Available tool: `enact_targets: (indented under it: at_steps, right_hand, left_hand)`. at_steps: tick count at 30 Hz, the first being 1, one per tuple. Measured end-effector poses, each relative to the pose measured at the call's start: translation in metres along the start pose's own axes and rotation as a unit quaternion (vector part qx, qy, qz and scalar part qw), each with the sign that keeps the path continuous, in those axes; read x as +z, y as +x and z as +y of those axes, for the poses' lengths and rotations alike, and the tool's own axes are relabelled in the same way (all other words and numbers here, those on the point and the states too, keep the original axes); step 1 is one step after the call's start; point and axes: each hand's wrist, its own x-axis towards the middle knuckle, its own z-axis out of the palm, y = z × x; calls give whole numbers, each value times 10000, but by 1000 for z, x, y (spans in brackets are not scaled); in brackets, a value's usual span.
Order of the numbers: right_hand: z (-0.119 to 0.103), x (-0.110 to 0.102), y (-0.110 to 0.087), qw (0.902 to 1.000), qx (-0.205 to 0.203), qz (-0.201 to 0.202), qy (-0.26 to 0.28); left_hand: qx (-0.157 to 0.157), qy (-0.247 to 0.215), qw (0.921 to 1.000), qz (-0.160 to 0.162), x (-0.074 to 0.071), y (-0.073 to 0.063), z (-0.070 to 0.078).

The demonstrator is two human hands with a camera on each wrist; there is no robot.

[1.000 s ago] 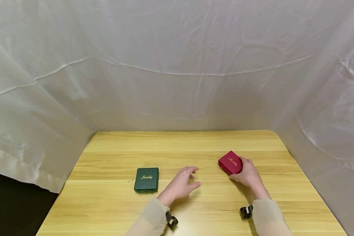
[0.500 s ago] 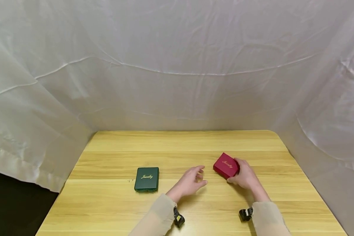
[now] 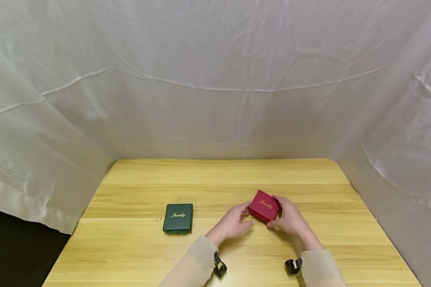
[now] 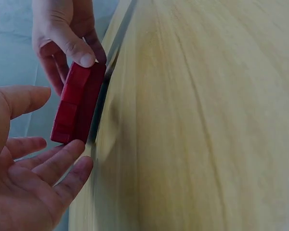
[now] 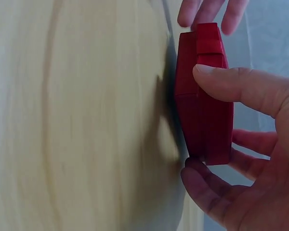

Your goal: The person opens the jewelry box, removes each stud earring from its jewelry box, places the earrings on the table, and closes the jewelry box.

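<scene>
A red jewelry box [image 3: 264, 205] with gold "Jewelry" lettering on its lid is held by my right hand [image 3: 291, 218], thumb on one side and fingers on the other. In the right wrist view the thumb presses on the ribbon-like band along the side of the closed box. My left hand [image 3: 233, 222] reaches in from the left, its fingers loosely extended and the thumb apart. In the left wrist view its fingertips [image 4: 76, 147] lie right at the box's near end. Further left, a green jewelry box [image 3: 178, 218], closed, sits on the table with its lettering facing up.
Both boxes are over a light wood-grain table [image 3: 129, 255]. Pale fabric curtains [image 3: 215, 99] hang behind it and along both sides. A small black camera [image 3: 220, 268] is strapped to the left wrist, another [image 3: 293, 266] to the right.
The right hand has carried the red jewelry box leftward and slightly nearer. My left hand has moved right, and its fingertips now reach the box. The green jewelry box has stayed put.
</scene>
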Motion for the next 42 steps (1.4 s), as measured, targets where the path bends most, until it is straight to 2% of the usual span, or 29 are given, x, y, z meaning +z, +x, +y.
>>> enact_targets:
  at_steps: [6,11,14,20,28,42]
  right_hand:
    - [-9,6,0,9996,-272,46,46]
    - [-17,10,2,9991,-409,-94,86]
    - [-22,14,4,9988,-428,-170,136]
    - [-33,20,7,9980,-503,-346,178]
    - [-47,29,8,9947,-811,-615,147]
    - [-66,49,12,9855,-1363,-1011,1]
  left_hand:
    - [59,-416,9982,435,-3,0,-3]
    - [-37,-283,9976,624,-8,-3,-3]
    - [-219,-129,9965,795,-11,-6,-2]
    - [-502,-123,9924,1121,-16,-14,-2]
    - [-640,-273,9919,1060,-25,-28,-8]
    - [-646,-37,9939,899,-42,-51,-19]
